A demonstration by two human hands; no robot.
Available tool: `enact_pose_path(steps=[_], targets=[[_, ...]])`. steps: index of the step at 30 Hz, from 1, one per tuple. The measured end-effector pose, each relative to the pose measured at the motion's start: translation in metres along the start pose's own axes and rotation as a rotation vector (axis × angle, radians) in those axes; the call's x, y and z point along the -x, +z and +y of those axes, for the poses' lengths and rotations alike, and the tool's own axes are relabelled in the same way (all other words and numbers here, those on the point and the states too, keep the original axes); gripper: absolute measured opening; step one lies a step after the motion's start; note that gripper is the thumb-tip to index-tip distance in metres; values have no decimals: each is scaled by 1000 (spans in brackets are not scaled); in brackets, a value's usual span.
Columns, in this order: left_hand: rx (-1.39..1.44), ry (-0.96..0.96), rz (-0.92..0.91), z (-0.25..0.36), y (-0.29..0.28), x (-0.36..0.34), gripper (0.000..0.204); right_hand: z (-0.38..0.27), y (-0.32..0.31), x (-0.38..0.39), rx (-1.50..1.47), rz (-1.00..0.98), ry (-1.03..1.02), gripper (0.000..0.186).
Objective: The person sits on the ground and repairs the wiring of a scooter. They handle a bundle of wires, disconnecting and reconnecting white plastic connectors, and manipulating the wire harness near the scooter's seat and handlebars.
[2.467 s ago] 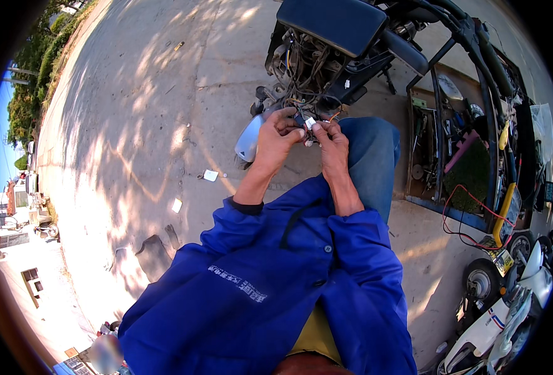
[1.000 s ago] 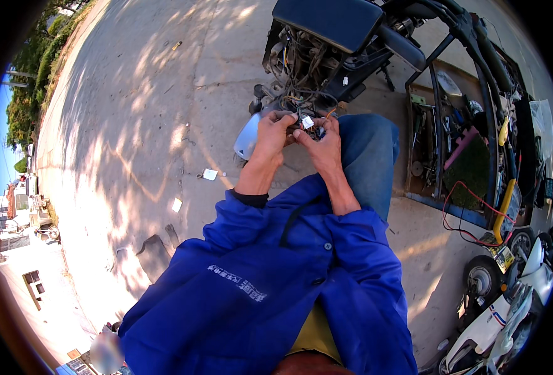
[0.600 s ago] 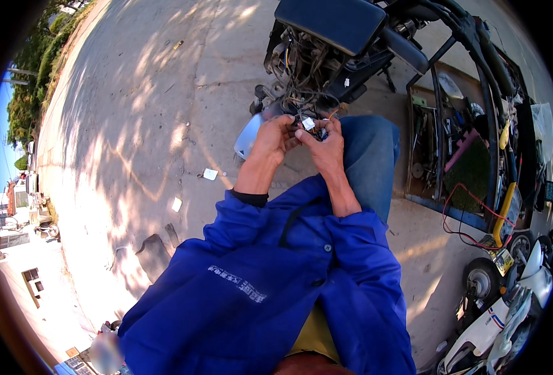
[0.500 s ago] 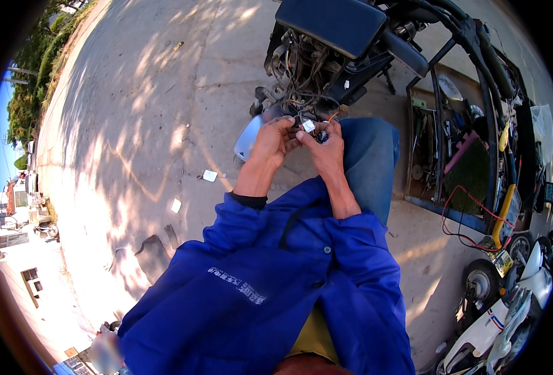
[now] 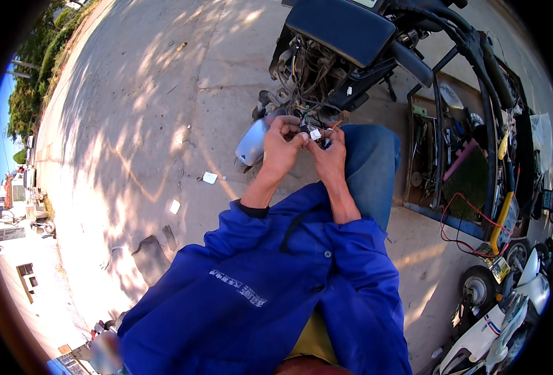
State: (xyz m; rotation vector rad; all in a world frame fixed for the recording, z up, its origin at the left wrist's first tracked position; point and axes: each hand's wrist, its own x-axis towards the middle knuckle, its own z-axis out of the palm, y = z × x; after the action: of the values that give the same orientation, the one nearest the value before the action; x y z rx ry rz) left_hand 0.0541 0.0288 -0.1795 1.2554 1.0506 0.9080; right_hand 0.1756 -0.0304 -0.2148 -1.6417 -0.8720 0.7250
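Note:
A tangle of wires (image 5: 314, 72) hangs from the open front of a black vehicle frame, above my hands. My left hand (image 5: 281, 150) is closed, its thumb and fingers pinching a small dark piece at the wire ends; its exact kind is hidden by the fingers. Close against it, my right hand (image 5: 331, 164) is closed round a bunch of wires. A small white connector (image 5: 315, 134) stands out between the two hands. An orange wire shows just beyond my right fingers. The fingertips of both hands nearly touch.
A black padded panel (image 5: 340, 30) overhangs the wires. Beside my left hand lies a pale blue-grey shell (image 5: 251, 142). To the right stands a metal-framed tray (image 5: 423, 181) with tools, near a yellow-handled tool (image 5: 498, 219) and red cable. White scooter parts (image 5: 476, 334) sit lower right.
My left hand has moved slightly right, and its thumb now meets the dark piece beside my right thumb. The white connector has shifted a little right and down. The whole view has shifted slightly.

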Motion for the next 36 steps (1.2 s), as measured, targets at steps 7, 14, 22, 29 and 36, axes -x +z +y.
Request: enact_pose_path(steps=[7, 14, 22, 29, 36], targets=[[-191, 112, 0, 5, 5, 8, 37, 2, 0, -1, -33, 15, -22, 37], [-189, 138, 13, -3, 2, 6, 37, -3, -2, 1, -62, -3, 18, 36], [-143, 91, 7, 9, 4, 8, 35, 1, -3, 0, -25, -9, 12, 43], [195, -156, 33, 11, -6, 1, 37, 9, -1, -1, -111, 9, -9, 37], [234, -222, 79, 11, -13, -4, 37, 17, 3, -5, -271, 17, 69, 36]])
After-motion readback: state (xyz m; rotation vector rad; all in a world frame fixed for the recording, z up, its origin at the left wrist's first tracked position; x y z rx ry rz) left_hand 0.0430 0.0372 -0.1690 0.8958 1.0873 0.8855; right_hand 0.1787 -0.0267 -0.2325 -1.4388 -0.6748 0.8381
